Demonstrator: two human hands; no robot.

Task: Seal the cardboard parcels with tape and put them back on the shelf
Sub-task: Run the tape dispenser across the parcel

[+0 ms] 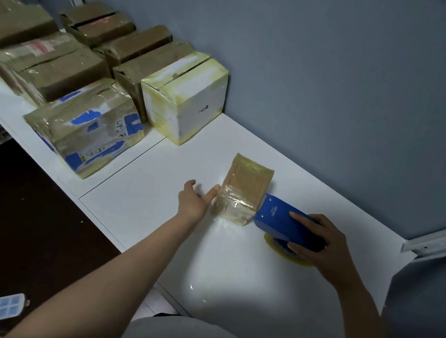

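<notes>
Small parcel (242, 193) sits mid-way along the white shelf board (153, 202), near the wall, top and front already glossy with tape. Left hand (197, 198) lies flat against its left side, fingers straight, bracing, not gripping. Right hand (320, 244) is clenched round the blue tape dispenser (283, 221), whose nose touches the parcel's right side, yellow tape roll (285, 250) beneath. Probably a last side pass, then cut and stow. Further left the white box (186, 96), blue-marked parcel (89, 125) and brown parcels (51, 68) look taped and placed. Bare board between small parcel and white box, nothing blocking
</notes>
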